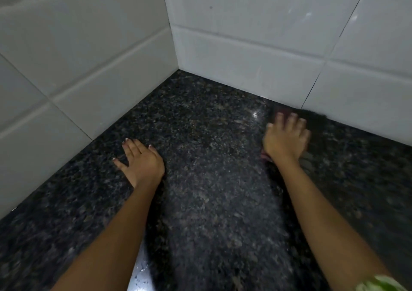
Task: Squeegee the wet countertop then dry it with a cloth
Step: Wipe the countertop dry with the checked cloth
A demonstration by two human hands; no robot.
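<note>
The dark speckled granite countertop [211, 179] fills the lower view and runs into a tiled corner. My left hand [140, 161] lies flat on it with fingers spread, holding nothing. My right hand [286, 139] presses down on a dark cloth [312, 121], close to the back wall; the hand and cloth are motion-blurred. A reddish edge of the cloth shows under the wrist and beyond the fingertips. No squeegee is in view. A wet glint shines on the stone just left of my right hand.
White wall tiles [245, 34] rise behind and to the left, meeting at a corner [178, 68]. Water droplets [142, 268] glisten on the counter between my forearms. A green and white sleeve edge [379, 284] shows at the bottom right.
</note>
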